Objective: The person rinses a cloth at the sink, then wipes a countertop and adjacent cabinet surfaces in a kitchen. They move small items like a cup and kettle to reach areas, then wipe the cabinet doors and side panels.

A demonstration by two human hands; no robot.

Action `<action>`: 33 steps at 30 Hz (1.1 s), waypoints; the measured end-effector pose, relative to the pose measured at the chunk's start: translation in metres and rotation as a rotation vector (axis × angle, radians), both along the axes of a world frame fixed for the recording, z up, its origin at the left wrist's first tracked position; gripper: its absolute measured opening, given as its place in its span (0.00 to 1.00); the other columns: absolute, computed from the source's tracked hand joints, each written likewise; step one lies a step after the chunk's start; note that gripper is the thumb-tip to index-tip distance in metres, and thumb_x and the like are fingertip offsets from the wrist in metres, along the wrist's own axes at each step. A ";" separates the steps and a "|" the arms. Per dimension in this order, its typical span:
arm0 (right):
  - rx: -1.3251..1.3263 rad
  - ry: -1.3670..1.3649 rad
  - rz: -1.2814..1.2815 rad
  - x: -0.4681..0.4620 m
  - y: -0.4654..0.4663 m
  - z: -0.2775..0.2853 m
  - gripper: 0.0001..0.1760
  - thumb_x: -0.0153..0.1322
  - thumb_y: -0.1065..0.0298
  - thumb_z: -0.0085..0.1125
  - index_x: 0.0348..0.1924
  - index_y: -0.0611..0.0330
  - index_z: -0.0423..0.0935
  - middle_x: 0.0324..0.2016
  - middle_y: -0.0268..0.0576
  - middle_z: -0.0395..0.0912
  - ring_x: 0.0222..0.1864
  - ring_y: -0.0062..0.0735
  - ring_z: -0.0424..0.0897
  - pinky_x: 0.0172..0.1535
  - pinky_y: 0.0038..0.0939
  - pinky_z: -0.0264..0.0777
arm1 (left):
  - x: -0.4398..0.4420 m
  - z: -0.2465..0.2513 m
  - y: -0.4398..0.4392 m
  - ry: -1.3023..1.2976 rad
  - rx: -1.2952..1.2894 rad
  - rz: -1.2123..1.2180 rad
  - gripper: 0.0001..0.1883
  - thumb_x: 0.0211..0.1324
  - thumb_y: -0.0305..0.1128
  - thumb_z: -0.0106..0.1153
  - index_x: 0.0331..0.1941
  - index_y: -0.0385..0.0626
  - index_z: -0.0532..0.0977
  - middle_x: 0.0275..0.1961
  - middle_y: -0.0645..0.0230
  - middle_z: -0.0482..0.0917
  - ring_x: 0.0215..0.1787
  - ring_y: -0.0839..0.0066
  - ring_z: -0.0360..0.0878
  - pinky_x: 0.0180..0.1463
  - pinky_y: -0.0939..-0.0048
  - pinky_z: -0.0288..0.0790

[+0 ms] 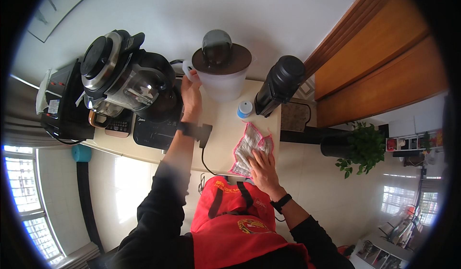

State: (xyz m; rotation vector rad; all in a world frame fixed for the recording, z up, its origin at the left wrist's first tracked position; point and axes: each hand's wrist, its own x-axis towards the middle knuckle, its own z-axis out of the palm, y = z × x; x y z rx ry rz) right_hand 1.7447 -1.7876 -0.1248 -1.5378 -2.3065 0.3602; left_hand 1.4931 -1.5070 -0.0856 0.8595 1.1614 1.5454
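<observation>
My left hand (pixel 191 94) reaches across the cream tabletop (pixel 216 125) to the white handle (pixel 187 71) of a pitcher. Its fingers are at the handle, but how firmly they close on it is hard to see. The pitcher (pixel 223 85) has a translucent white body and a brown lid, with a dark rounded piece on top. Flat on a pale cloth with pink edging (pixel 248 143) near the front edge lies my right hand (pixel 264 170), fingers slightly spread. Between cloth and pitcher stands a small blue container with a white cap (pixel 245 109).
Left of my left arm are a glass kettle with a black lid (pixel 137 89), a black Midea hotplate (pixel 153 132) and a black appliance (pixel 65 103). A black flask (pixel 281 81) stands at the right edge. A cable hangs over the front edge. A potted plant (pixel 360 148) is beyond, right.
</observation>
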 end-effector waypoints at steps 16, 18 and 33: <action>-0.067 -0.023 0.144 0.015 0.005 -0.006 0.32 0.74 0.58 0.62 0.68 0.58 0.68 0.73 0.59 0.58 0.74 0.61 0.58 0.72 0.62 0.51 | -0.006 0.048 -0.148 0.385 -0.097 -0.099 0.09 0.69 0.32 0.65 0.42 0.38 0.83 0.38 0.78 0.83 0.42 0.88 0.74 0.48 0.79 0.71; -0.053 -0.040 0.161 0.012 0.006 -0.007 0.31 0.74 0.57 0.61 0.68 0.58 0.68 0.73 0.60 0.58 0.74 0.61 0.58 0.72 0.63 0.51 | -0.010 0.055 -0.172 0.462 -0.064 -0.065 0.09 0.69 0.33 0.65 0.43 0.37 0.83 0.38 0.76 0.84 0.42 0.87 0.75 0.48 0.78 0.71; 0.147 -0.045 0.141 -0.128 0.116 -0.024 0.33 0.69 0.57 0.62 0.65 0.61 0.70 0.69 0.60 0.64 0.70 0.57 0.64 0.65 0.54 0.61 | -0.082 0.133 -0.350 0.539 -0.248 0.064 0.07 0.64 0.26 0.64 0.43 0.35 0.82 0.34 0.75 0.84 0.36 0.85 0.76 0.39 0.78 0.69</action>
